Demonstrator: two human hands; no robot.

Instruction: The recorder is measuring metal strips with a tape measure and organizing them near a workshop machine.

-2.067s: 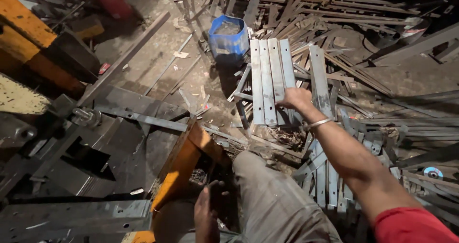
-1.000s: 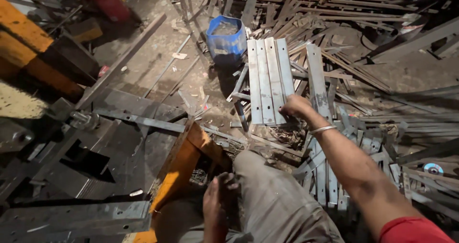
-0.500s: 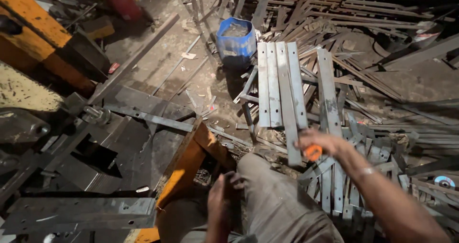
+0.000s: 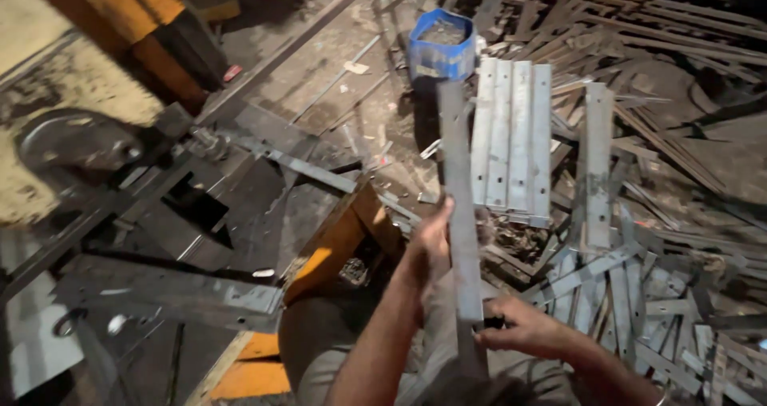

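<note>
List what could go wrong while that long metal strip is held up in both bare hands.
1. The metal strip is gripped bare: left hand at mid-length, right hand near its lower end. Any sharp edge could cut the palms.
2. Its far end reaches toward the blue bucket and the stacked flat bars; a swing could strike them.
3. Loose scrap strips lie close by, so a dropped strip could bounce unpredictably.

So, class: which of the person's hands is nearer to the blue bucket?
Left. The left hand grips the metal strip higher up, closer to the blue bucket. The right hand holds the strip's lower end, farther away.
</note>
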